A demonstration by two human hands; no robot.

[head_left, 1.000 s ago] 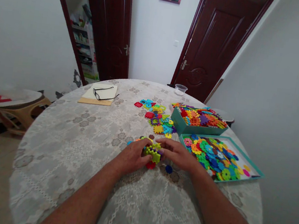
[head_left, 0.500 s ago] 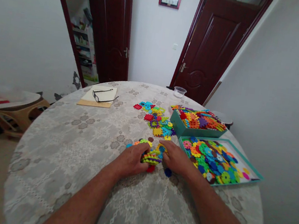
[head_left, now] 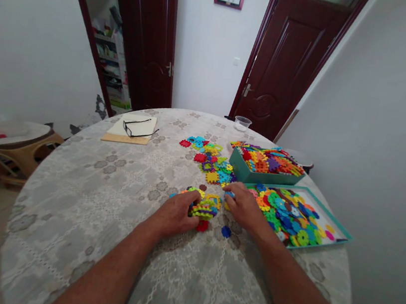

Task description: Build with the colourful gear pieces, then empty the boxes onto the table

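Note:
My left hand [head_left: 175, 212] is curled round a small cluster of joined plastic gear pieces [head_left: 205, 206], mostly lime green and yellow, resting on the round table [head_left: 106, 194]. My right hand [head_left: 244, 205] sits just right of the cluster with its fingers bent, pinching a small blue piece [head_left: 230, 194] at the fingertips. A loose red piece [head_left: 202, 225] and a blue one [head_left: 226, 232] lie on the cloth just in front of the cluster.
A heap of loose coloured pieces [head_left: 211, 161] lies further back. A teal box [head_left: 261, 166] and a flat teal lid [head_left: 314, 223], both holding pieces, stand to the right. Glasses on a notebook [head_left: 130, 129] and a clear cup [head_left: 242, 123] sit at the back.
My right hand has drawn back from the cluster to the right and now pinches a blue piece. My left hand stays on the cluster.

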